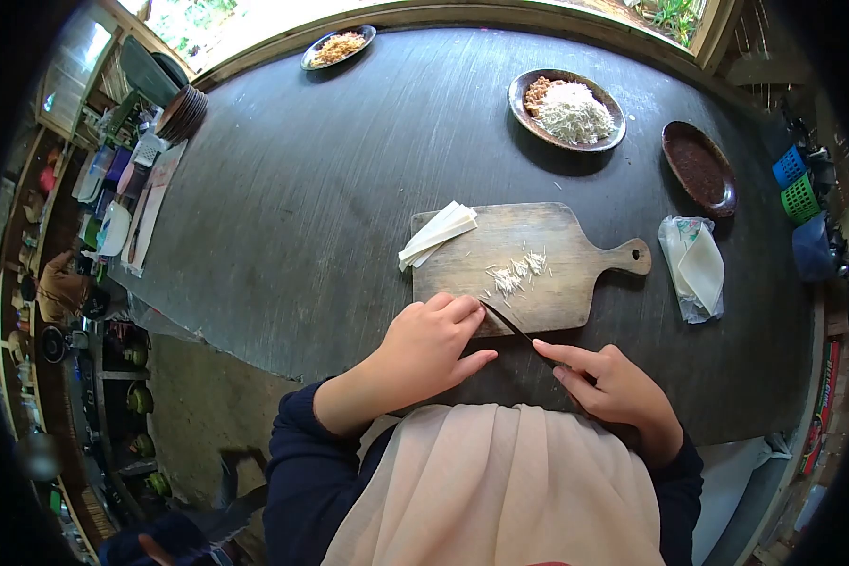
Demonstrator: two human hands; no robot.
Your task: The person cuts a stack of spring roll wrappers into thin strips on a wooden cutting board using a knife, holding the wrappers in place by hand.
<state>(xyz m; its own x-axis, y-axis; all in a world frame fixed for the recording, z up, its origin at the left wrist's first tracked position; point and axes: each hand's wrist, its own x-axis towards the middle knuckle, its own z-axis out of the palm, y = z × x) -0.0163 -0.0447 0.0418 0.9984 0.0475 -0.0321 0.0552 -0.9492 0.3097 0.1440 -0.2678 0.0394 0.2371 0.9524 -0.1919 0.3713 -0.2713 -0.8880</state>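
Observation:
My right hand (613, 382) grips a dark knife (507, 323), index finger laid along its back, blade slanting up-left onto the near edge of a wooden cutting board (575, 283). My left hand (429, 344) rests curled on the board's near-left corner, fingertips pressing down beside the blade; whatever lies under them is hidden. A small heap of thin white shreds (517, 274) sits in the board's middle. Several pale flat strips (437, 234) are stacked on the board's far-left corner.
On the dark round table (302, 208) stand a bowl of white shreds and brown bits (566, 109), an empty dark oval dish (698, 168), a small plate of food (338, 46) and a plastic bag of wrappers (693, 267). Shelves of kitchenware line the left.

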